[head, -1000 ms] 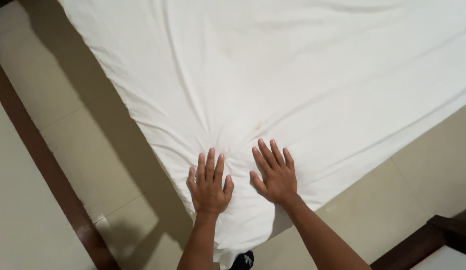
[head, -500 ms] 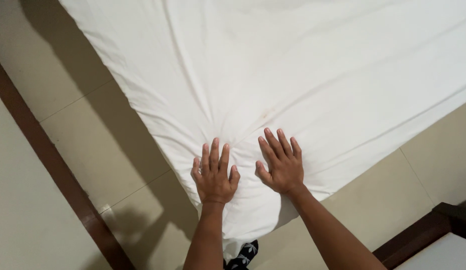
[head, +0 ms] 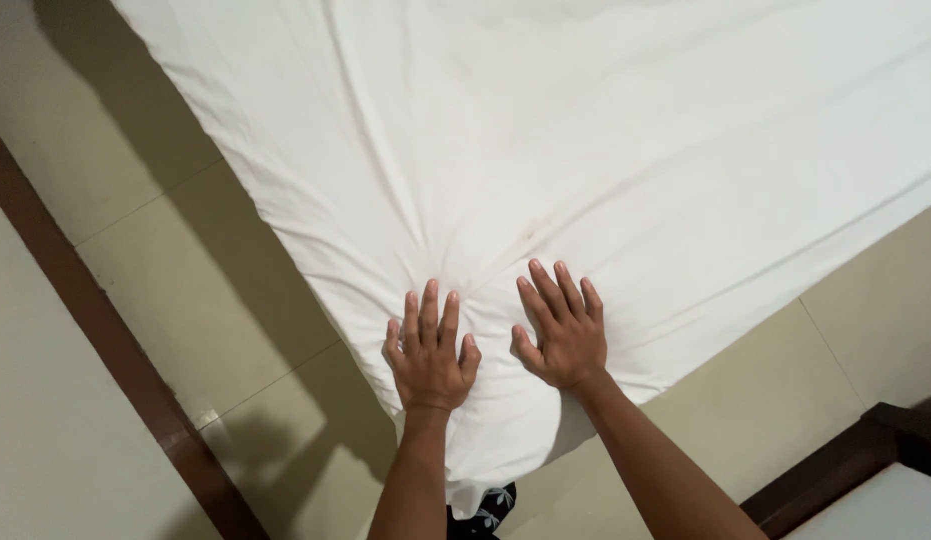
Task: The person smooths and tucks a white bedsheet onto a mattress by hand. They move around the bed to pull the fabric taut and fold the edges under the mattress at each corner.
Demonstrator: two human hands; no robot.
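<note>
White cotton sheet (head: 605, 150) covers the bed and fills most of the view; its near corner hangs over the mattress edge toward the person. Both hands lie on that corner. The left hand (head: 428, 355) rests flat, palm down, fingers together and pointing away from the body, gripping nothing. The right hand (head: 562, 330) sits just beside it, also flat, fingers slightly spread, nothing pinched or held. A narrow strip of sheet shows between the two hands.

Creases fan outward from the hands across the sheet, and a faint yellowish spot (head: 530, 230) lies just beyond the fingertips of the right hand.

Judgement on doing this well: smoothing such a corner would call for even pressure from the whole palm, strokes running out along the creases rather than across them, and the hands kept close so the cloth does not bunch between them.

Pale tiled floor (head: 185, 290) lies to the left of the sheet and again to its right, below the far edge. A dark wooden strip (head: 115, 340) runs diagonally across the floor left of the sheet. Dark wooden furniture (head: 855, 460) sits at the lower right of the sheet. Below the hanging corner a bit of dark patterned cloth (head: 490, 505) shows.

No packages, labels or signs are visible anywhere around the sheet.
</note>
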